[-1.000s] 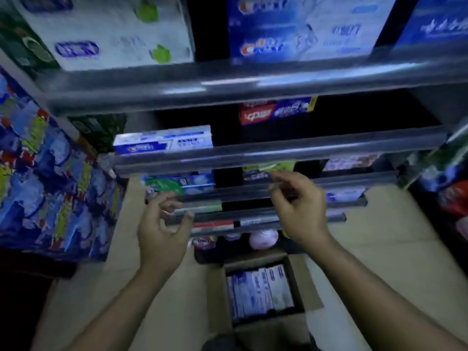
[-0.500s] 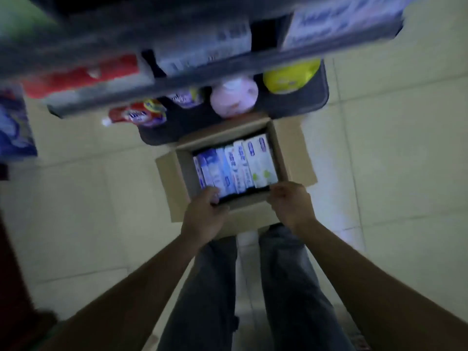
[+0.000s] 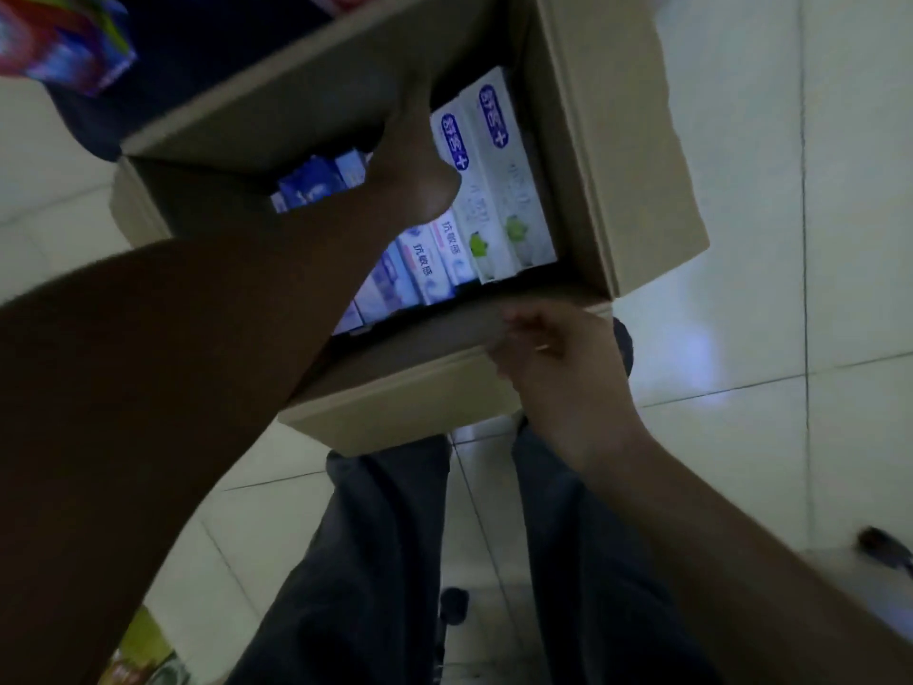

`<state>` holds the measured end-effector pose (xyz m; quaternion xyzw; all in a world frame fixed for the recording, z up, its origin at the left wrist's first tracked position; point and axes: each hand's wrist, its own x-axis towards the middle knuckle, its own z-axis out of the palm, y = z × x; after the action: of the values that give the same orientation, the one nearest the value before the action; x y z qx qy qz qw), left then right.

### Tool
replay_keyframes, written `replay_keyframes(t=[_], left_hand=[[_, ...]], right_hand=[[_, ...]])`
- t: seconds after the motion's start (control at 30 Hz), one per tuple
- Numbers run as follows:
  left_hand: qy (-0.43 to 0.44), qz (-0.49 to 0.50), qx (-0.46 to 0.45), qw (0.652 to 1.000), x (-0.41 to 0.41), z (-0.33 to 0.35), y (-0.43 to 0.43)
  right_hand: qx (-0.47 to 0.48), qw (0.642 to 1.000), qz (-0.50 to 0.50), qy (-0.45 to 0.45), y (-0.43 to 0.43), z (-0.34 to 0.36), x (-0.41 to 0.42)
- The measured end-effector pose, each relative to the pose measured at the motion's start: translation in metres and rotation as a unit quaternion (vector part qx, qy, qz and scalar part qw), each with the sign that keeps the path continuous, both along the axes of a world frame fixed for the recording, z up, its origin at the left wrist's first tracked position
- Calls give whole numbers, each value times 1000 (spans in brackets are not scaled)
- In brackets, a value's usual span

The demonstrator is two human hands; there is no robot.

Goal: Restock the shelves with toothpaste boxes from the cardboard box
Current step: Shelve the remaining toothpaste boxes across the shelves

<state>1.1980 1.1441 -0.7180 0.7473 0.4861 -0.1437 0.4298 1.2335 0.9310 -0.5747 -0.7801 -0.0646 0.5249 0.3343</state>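
The cardboard box [image 3: 617, 140] is set open on the tiled floor [image 3: 790, 239], and the toothpaste boxes [image 3: 494, 190] are packed inside it in a row. The left hand [image 3: 412, 160] is reached into the box over the toothpaste boxes; its fingers are blurred against the far flap, so its grip cannot be told. The near flap [image 3: 420, 348] is pinched at its edge by the curled fingers of the right hand [image 3: 563, 368]. The hands are held well apart.
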Motion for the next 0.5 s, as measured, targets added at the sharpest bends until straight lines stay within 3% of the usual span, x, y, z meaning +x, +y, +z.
replay_keyframes(t=[0.17,0.3,0.5], left_hand=[[87,-37,-12,995,14,-18,3],[45,3,25,999,3,-11,1],[-59,77,-54,994,-23,9,14]], right_hand=[[-29,999,-32,10,-18,-7,2],[-53,998,-42,20,-22,-7,9],[-71,996,-42,34,-16,-1,14]])
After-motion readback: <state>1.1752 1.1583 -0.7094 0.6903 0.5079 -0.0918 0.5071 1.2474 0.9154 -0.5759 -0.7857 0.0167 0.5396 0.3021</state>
